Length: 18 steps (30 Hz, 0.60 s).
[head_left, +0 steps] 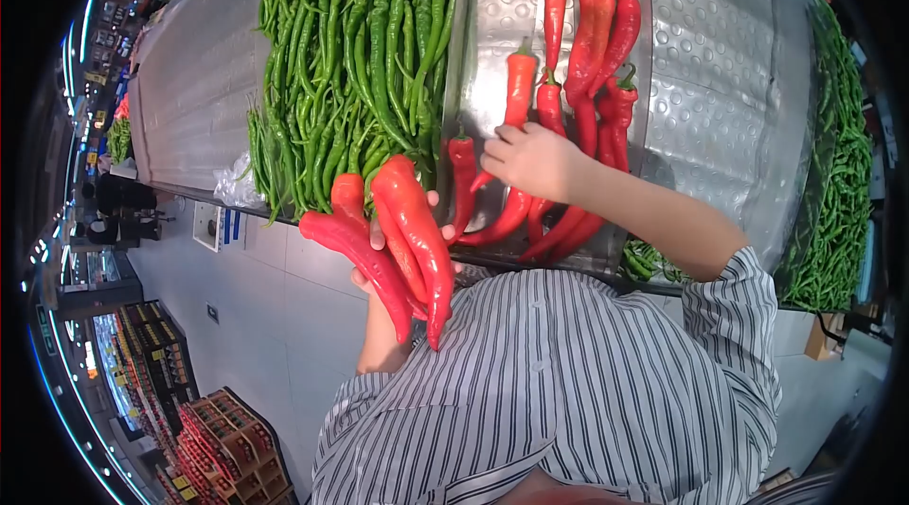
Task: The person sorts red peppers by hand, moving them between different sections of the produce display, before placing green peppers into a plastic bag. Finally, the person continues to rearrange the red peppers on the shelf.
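Several large red peppers [413, 212] lie across my left hand [377, 238], whose fingers are wrapped round them from beneath, left of my body. My right hand [526, 160] is over the red peppers on the metal display, its fingers curled at the lower part of an orange-red pepper [520, 87]. More red peppers [592, 27] lie on the metal surface above and to the right of that hand. A short red pepper [462, 164] sits between my two hands. The tips of my right fingers partly cover the peppers under them.
Long green peppers [355, 51] fill the display section on the left. A dimpled metal shelf [701, 60] extends right, with green beans or peppers [828, 183] at its far side. Clear plastic [235, 185] lies by the left edge. Stacked goods [227, 439] stand lower left.
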Motion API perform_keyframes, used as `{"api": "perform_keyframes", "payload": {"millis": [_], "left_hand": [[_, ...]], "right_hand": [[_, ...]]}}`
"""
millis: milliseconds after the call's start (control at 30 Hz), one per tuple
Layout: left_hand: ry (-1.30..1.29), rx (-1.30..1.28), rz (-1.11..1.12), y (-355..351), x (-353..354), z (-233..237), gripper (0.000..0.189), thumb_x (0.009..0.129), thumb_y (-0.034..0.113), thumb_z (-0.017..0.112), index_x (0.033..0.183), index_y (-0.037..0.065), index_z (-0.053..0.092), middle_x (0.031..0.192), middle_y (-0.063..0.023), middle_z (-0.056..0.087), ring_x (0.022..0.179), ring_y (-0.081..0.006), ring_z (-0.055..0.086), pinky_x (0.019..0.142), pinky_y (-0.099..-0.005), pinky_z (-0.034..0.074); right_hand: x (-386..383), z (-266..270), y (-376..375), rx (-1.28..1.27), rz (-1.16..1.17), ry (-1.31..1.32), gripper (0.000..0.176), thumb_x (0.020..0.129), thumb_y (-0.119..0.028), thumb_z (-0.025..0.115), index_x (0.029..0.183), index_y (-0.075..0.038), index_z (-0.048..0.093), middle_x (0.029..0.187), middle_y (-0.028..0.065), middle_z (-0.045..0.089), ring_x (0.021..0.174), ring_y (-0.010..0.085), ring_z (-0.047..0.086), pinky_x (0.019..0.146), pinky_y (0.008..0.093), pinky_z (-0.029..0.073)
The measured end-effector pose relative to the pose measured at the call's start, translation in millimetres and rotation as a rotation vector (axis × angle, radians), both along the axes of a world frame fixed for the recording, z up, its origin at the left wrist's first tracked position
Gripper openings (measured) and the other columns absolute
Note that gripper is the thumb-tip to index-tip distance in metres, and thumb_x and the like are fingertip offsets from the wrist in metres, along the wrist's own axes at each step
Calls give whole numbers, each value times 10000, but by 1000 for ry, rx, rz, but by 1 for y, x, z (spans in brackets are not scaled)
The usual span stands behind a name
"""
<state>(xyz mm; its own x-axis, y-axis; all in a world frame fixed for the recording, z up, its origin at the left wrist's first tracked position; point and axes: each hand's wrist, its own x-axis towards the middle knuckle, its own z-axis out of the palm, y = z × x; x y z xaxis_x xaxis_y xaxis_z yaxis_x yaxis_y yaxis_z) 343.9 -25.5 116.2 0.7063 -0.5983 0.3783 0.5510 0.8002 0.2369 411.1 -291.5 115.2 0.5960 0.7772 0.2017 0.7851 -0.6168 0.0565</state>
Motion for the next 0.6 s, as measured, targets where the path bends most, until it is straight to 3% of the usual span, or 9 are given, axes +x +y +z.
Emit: {"api": "perform_keyframes", "payload": {"millis": [167,233,467,533,567,600], "left_hand": [[-65,1,4,3,2,0,426,753,249,809,1091,124,583,1542,-210,134,1349,-511,279,967,-762,335],[-68,2,10,4,0,2,424,752,245,809,1090,122,585,1540,-213,134,1345,-514,282,964,-760,340],[-66,-23,31,10,-8,-5,408,740,204,815,1059,104,582,1537,-232,129,1344,-527,271,950,-769,344],[-59,-25,32,14,-9,-6,401,739,195,815,1050,102,580,1538,-233,124,1345,-529,268,949,-771,345],[-52,-27,26,14,-9,-7,394,738,186,814,1042,99,579,1539,-235,120,1345,-531,264,947,-772,345],[-47,-29,28,13,-10,-8,394,738,186,814,1042,99,579,1539,-235,120,1345,-531,264,947,-772,345]], "right_hand": [[-41,-6,42,-198,26,-94,236,817,-172,565,1022,-71,621,1027,88,569,1094,263,548,773,394,511],[-45,-14,52,-364,-16,28,230,826,-171,562,1018,-66,634,1008,106,575,1063,263,554,789,403,503],[-47,-42,48,-9,117,118,317,834,-182,548,1111,-36,593,1052,110,559,1015,273,549,879,417,465],[-51,-30,30,84,32,203,334,802,-170,569,1118,-61,562,1131,137,532,1116,306,506,977,432,395],[-52,-31,23,30,-3,158,433,782,-187,594,1191,-57,536,1248,163,505,1233,331,450,1069,457,330],[-50,-36,17,26,-1,162,433,782,-187,594,1191,-57,536,1248,163,505,1233,331,450,1069,457,330]]}}
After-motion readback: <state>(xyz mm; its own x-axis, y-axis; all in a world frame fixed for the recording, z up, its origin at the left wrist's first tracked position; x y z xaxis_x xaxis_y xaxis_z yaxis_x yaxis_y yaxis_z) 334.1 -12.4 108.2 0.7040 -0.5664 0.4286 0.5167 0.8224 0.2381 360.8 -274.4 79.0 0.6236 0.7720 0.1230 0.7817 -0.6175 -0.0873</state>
